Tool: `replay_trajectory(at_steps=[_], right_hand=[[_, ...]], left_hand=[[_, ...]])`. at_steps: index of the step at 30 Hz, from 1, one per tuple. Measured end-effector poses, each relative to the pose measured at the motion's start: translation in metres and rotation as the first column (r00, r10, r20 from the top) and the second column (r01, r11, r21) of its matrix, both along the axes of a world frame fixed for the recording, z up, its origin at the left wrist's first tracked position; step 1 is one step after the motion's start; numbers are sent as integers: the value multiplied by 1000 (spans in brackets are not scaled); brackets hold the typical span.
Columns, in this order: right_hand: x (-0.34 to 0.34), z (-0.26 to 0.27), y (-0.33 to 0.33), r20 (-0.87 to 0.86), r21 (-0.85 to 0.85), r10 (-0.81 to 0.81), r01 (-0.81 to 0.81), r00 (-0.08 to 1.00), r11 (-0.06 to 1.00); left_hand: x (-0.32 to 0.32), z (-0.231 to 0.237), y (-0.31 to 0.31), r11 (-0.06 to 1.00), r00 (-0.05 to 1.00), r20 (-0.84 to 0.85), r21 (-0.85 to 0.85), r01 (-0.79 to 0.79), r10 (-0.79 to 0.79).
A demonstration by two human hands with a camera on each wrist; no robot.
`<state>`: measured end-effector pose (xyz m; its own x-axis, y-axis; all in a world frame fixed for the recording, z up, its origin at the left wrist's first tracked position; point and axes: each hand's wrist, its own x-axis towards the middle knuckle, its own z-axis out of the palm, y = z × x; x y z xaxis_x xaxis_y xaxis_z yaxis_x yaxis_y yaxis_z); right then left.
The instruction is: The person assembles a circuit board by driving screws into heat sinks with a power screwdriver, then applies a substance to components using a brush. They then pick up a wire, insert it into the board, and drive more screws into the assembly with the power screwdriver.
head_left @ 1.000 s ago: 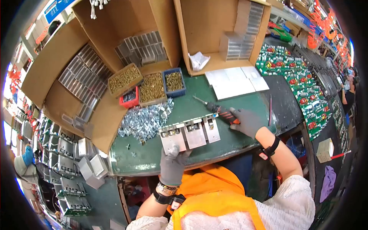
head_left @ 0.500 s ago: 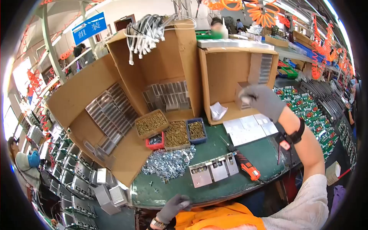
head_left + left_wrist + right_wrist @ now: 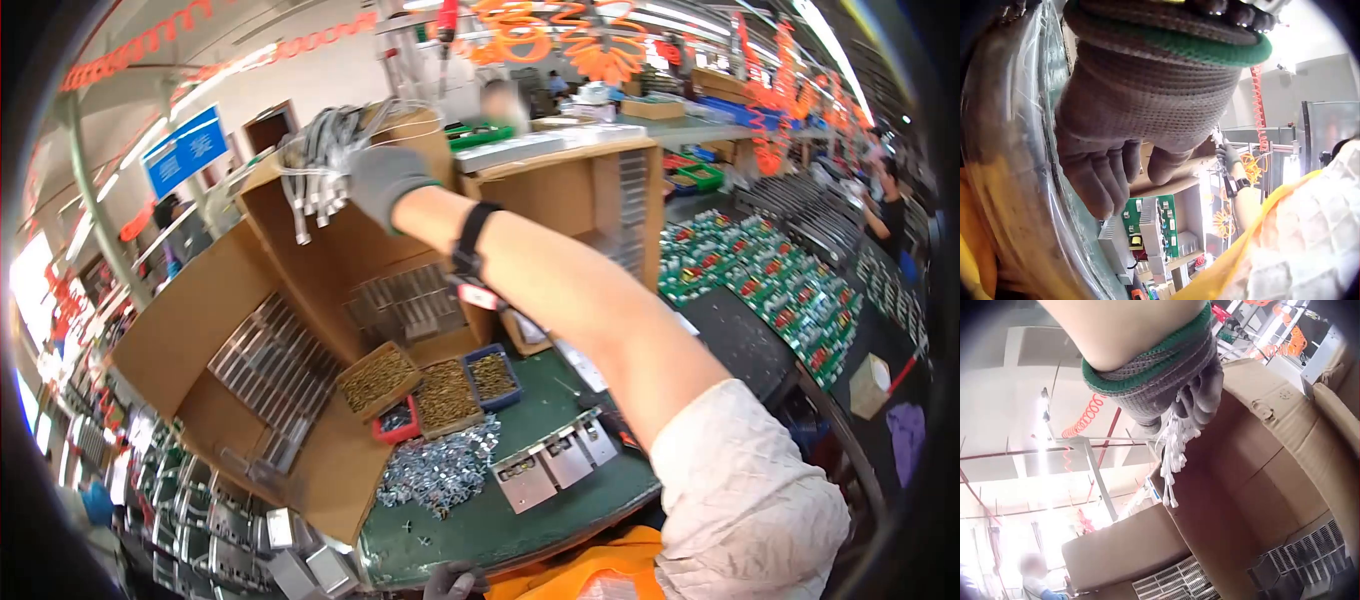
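A tipped box (image 3: pixel 185 310), the first of three cardboard boxes, stands at the left with silvery finned blocks inside. At its right, a bundle of wires (image 3: pixel 1174 449), too many to count, hangs over the top of the tall box (image 3: pixel 320 265). Their long axis runs roughly up and down, white plugs pointing downward. The right hand (image 3: pixel 390 187), in a grey glove, is just right of them; its wrist view shows the strands coming out beside bent fingers, plugs below the fingertips. Whether those fingers pinch any, I cannot tell.

Below are four small trays: two tan, a red tray (image 3: pixel 402 436) and a blue tray (image 3: pixel 504 401). The tan ones and the blue one hold brass-coloured screws. In front lies one heap of small metal clips (image 3: pixel 440 470), uncounted. The left hand (image 3: pixel 455 582), also gloved, is at the table's front edge, fingers loose and slightly bent, with nothing seen in them.

Farther right, one metal part (image 3: pixel 563 463) with three flat plates slants from lower left to upper right. Beyond come the third box (image 3: pixel 580 195) and many green circuit boards (image 3: pixel 760 300).
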<state>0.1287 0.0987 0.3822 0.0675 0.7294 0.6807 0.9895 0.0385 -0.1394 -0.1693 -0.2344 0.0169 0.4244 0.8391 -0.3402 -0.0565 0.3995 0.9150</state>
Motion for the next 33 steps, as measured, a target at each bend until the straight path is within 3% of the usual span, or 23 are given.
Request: replay_trajectory(at_steps=[3, 6, 8, 10, 11, 13, 14, 15, 16, 17, 18, 19, 20, 22, 24, 25, 26, 28, 33], right_hand=[[1, 4, -12, -65, 146, 71, -61, 995, 987], [16, 3, -29, -179, 311, 270, -206, 946, 928], [26, 7, -45, -283, 302, 255, -167, 924, 939], [32, 18, -75, -420, 532, 530, -274, 736, 801], [35, 16, -94, -427, 532, 518, -258, 741, 807], [35, -7, -138, -362, 613, 678, -385, 640, 690], [29, -35, -152, -183, 658, 642, -393, 744, 643], [21, -62, -177, -193, 620, 680, -449, 707, 643], [23, -88, -208, -47, 585, 715, -561, 698, 586], [28, -105, -242, -43, 444, 767, -676, 640, 588], [27, -130, -261, 40, 408, 739, -686, 672, 602], [26, -159, -282, -23, 319, 731, -688, 682, 652], [29, -178, -305, 11, 110, 654, -651, 757, 751], [32, -229, -335, -53, 160, 627, -613, 777, 773], [44, -260, -358, -106, 200, 642, -617, 759, 761], [52, -270, -370, -206, 180, 608, -581, 767, 794], [60, -279, -382, -304, 155, 566, -546, 767, 823], [74, -292, -405, -353, 119, 518, -512, 779, 851], [95, -339, -450, -527, -93, 327, -436, 784, 895]], left_hand=[[-5, 3, 0, 995, 995, -75, 87, -56, 63], [-5, 5, 2, 996, 996, -25, 8, -91, 91], [0, 15, 6, 999, 999, -12, -1, -44, 44], [15, 37, 10, 984, 991, -76, 144, -102, 114], [21, 46, 13, 961, 985, -105, 256, -109, 139], [29, 59, 26, 949, 995, -38, 306, -80, 96], [38, 66, 31, 929, 997, 37, 362, -74, 65], [52, 80, 32, 867, 998, 7, 495, -63, 69], [68, 96, 32, 784, 997, -22, 618, -48, 78], [90, 110, 31, 761, 994, 103, 642, -95, 37], [113, 121, 28, 742, 974, 228, 654, -148, -8], [129, 131, 24, 747, 973, 231, 650, -143, -15], [142, 139, 21, 766, 947, 316, 623, -157, -64], [155, 140, 19, 787, 912, 393, 597, -156, -117], [164, 129, 23, 890, 901, 394, 455, -21, -180], [174, 126, 20, 941, 845, 494, 337, 29, -203], [180, 123, 20, 943, 848, 490, 331, 34, -202], [185, 119, 22, 989, 791, 599, 142, 49, -125], [176, 135, 39, 991, 790, 612, 82, -103, 32]])
